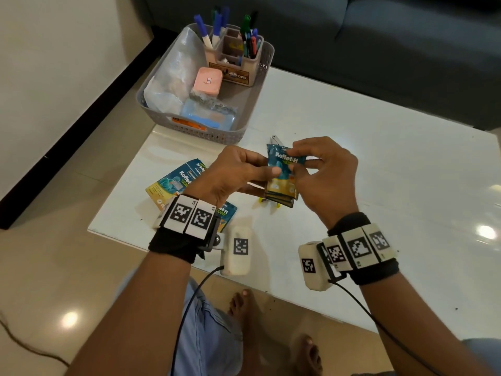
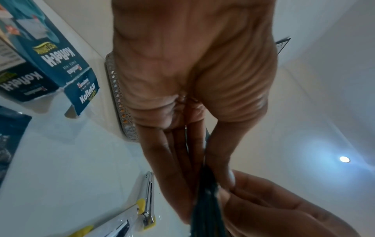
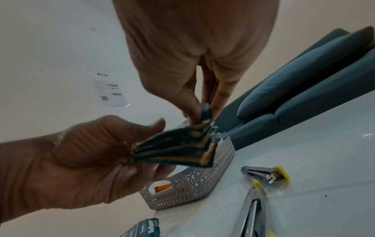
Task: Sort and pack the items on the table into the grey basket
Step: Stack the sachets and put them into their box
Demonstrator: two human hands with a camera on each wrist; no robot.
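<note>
Left hand [image 1: 233, 172] grips stack of sachets [image 1: 282, 191] above desk [image 1: 379, 164]; right hand [image 1: 325, 172] pinches top sachet [image 1: 284, 161], likely squaring bundle for packing; grey basket [image 1: 252, 104] just beyond fingers; open carton [image 1: 176, 183] under left wrist.

Left hand [image 2: 194, 89] seen from the palm side, fingers [image 2: 172, 160] straight, pressed against dark sachets [image 2: 205, 208]. Right hand [image 2: 274, 208] beyond the fingertips, touching them. Opened blue box [image 2: 61, 52] and metal tool [image 2: 148, 200] beside the fingers on the table [image 2: 71, 160].
</note>
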